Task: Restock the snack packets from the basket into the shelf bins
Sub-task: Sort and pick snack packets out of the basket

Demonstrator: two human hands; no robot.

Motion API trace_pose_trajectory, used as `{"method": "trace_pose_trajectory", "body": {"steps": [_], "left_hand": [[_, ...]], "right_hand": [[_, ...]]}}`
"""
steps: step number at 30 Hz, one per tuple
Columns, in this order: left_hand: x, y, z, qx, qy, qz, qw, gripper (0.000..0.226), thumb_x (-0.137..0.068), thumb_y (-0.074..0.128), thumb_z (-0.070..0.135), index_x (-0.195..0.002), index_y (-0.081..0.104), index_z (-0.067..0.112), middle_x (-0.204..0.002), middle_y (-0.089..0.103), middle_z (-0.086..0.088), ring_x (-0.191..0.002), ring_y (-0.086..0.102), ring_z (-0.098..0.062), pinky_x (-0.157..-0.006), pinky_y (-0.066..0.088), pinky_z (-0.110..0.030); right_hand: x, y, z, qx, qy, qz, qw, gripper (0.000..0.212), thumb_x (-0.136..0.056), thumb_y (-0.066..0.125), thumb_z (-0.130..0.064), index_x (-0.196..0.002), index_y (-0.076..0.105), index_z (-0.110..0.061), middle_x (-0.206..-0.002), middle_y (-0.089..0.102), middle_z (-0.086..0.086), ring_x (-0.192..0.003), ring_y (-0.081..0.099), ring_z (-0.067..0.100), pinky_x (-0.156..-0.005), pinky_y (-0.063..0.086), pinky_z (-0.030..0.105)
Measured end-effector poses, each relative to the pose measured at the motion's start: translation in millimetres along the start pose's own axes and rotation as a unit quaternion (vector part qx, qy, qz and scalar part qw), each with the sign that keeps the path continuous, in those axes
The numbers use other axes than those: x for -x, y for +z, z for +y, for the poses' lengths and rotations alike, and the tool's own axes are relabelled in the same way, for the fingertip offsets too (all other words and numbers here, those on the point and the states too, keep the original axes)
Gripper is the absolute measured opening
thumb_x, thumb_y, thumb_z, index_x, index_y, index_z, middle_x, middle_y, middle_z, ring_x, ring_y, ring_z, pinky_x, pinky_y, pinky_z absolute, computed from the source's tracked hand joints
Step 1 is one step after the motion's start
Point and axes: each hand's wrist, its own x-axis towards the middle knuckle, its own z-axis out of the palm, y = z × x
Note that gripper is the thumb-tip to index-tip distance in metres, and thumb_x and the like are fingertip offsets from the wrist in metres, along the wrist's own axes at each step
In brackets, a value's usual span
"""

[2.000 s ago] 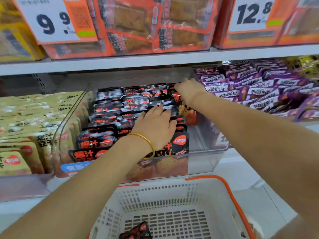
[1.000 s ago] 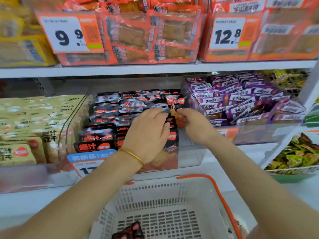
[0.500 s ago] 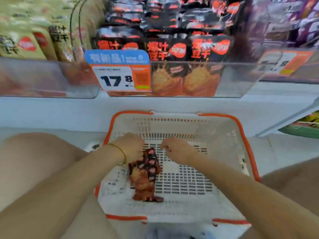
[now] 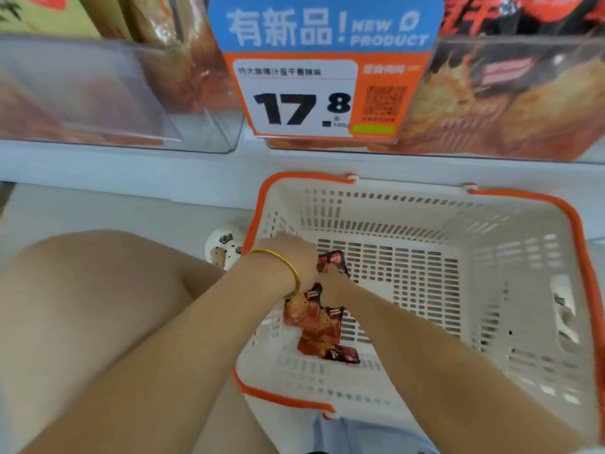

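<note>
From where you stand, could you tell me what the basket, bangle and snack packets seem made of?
Basket: matte moulded plastic, white with slotted walls and orange rim. Bangle: probably polished metal, thin with gold shine. Snack packets: glossy plastic film, judging by crinkles and glare.

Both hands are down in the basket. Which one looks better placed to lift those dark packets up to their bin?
Probably the right hand: it rests on the packets, and the matching bin sits up on its side. The left hand crosses over it.
</note>
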Motion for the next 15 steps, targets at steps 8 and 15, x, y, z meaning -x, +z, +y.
{"method": "trace_pose_trajectory", "body": {"steps": [8, 15], "left_hand": [[-8.7, 0.1, 1.8, 0.023, 0.003, 0.041, 0.999, 0.021, -0.096, 0.048, 0.016, -0.112, 0.056, 0.006, -0.11, 0.059, -0.011, -0.093, 0.057, -0.024, -0.076, 0.045, -0.03], [12.6, -12.7, 24.1, 0.143, 0.075, 0.071, 0.984, 0.043, -0.093, 0.057, 0.029, -0.132, 0.046, 0.014, -0.127, 0.05, -0.001, -0.121, 0.047, -0.023, -0.092, 0.038, -0.027]], "right_hand": [[66.2, -39.3, 14.6, -0.269, -0.122, 0.002, 0.956, 0.019, -0.088, 0.049, 0.011, -0.089, 0.058, -0.004, -0.092, 0.048, 0.018, -0.085, 0.057, 0.029, -0.076, 0.05, 0.026], [202.4, -110.3, 50.1, -0.418, -0.187, 0.071, 0.886, 0.025, -0.084, 0.059, 0.011, -0.105, 0.068, 0.001, -0.109, 0.063, 0.005, -0.103, 0.065, 0.019, -0.094, 0.051, 0.029]]}}
